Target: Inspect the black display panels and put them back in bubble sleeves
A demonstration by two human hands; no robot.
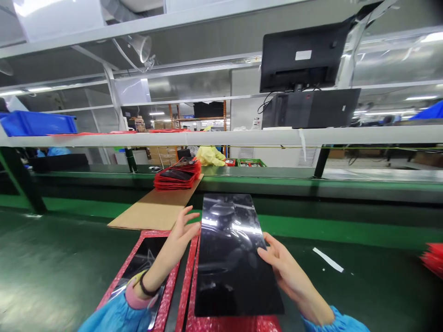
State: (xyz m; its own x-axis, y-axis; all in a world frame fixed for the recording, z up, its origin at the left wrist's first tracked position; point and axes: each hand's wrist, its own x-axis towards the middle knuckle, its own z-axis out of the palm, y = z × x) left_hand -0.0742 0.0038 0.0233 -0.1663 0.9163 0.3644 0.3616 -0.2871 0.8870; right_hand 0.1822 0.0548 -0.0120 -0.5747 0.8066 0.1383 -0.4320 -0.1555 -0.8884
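Observation:
A glossy black glass panel [231, 263] is held up in front of me, tilted, with ceiling lights reflected in it. My right hand [277, 260] grips its right edge, thumb on the face and fingers behind. At the upper left edge, my left hand [182, 230] has its fingers spread; whether the fingertips touch the glass I cannot tell. Red bubble wrap [221, 324] lies under the held panel. To the left, a second dark panel [147, 252] rests on red bubble wrap [169, 295], partly covered by my left forearm.
Beyond my left hand, a brown cardboard sheet [148, 210] bears a stack of red-wrapped panels [178, 174]. A white strip [327, 259] lies on the green table [363, 286]. More red wrap [433, 259] sits far right. A monitor [302, 60] stands above the shelf [221, 138]. A person in yellow [210, 156] works beyond.

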